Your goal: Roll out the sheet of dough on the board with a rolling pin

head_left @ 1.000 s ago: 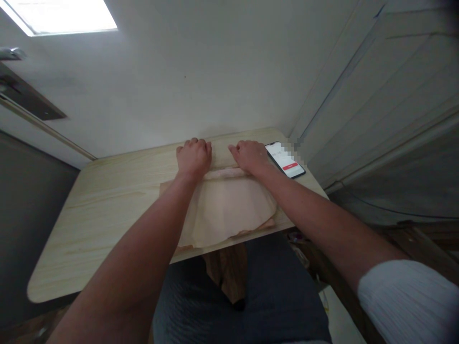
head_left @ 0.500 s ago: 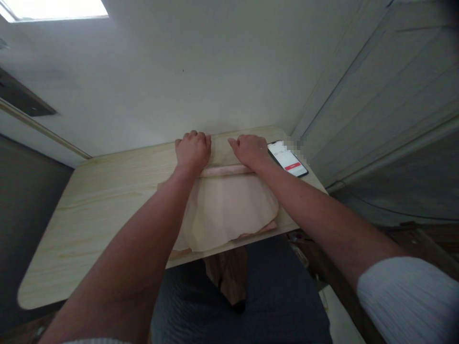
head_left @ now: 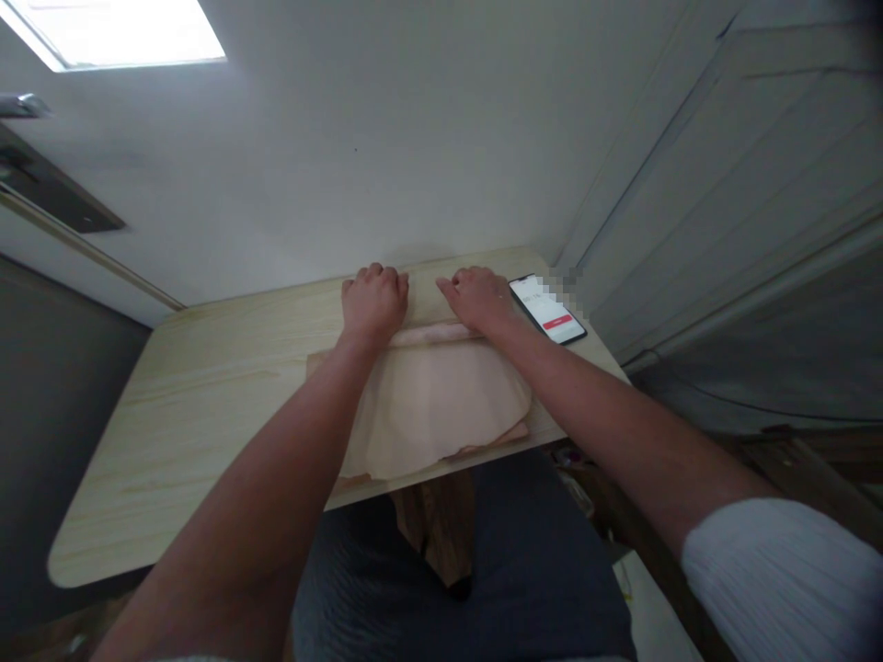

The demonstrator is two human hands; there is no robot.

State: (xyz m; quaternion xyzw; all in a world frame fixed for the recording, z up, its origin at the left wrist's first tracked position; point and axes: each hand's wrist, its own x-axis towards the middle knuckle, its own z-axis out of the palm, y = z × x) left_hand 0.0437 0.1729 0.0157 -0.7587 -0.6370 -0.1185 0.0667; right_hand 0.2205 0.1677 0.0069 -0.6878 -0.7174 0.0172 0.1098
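Observation:
A thin, pale pink-beige sheet (head_left: 441, 395), cloth or paper, lies spread near the front edge of the light wood-grain table (head_left: 200, 414). Its far edge is a narrow folded or rolled band (head_left: 434, 334) running from hand to hand. My left hand (head_left: 374, 299) is closed at the band's left end, knuckles up, fingers curled down. At the right end, my right hand (head_left: 475, 296) is curled likewise, its thumb pointing left. Both palms hide what the fingers grip. A second layer shows along the sheet's lower right border.
A phone (head_left: 552, 311) with a lit screen lies right of my right hand, close to the table's right side. A pale wall or door (head_left: 414, 165) rises behind the table. A brown wooden piece (head_left: 441, 529) shows below the front edge, above my lap.
The view has tilted slightly, so the wall's window and handle plate show more. Both hands stay at the band, and the sheet looks nearly the same.

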